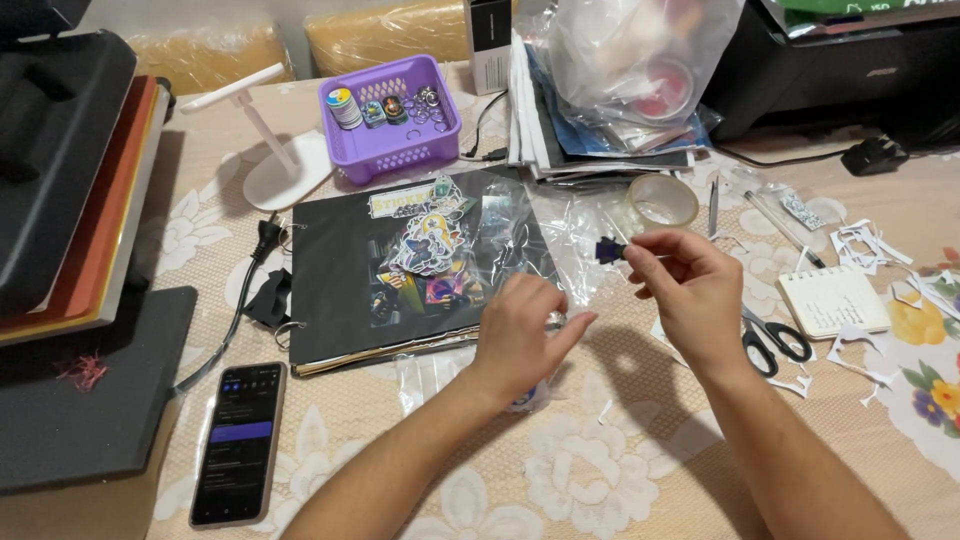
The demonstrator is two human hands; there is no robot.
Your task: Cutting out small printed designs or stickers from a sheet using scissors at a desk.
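Nearest, a dark phone (240,442) lies flat on the lace-patterned surface (590,480), left of the person's forearms. The left hand (522,330) hovers with fingers loosely curled, its fingertips at the edge of a clear plastic sleeve (560,235); whether it grips the sleeve I cannot tell. The right hand (690,285) is raised just beside it, thumb and forefinger pinching a small dark blue cutout (608,250) above the sleeve. Black-handled scissors (772,342) lie just right of that hand, beside a small spiral notepad (833,300) and white paper scraps (865,245). Behind the hands sits a black ring-bound album (340,290) with a pile of stickers (432,240) on it. Farther back stand a tape roll (660,200) and a purple basket (392,140).
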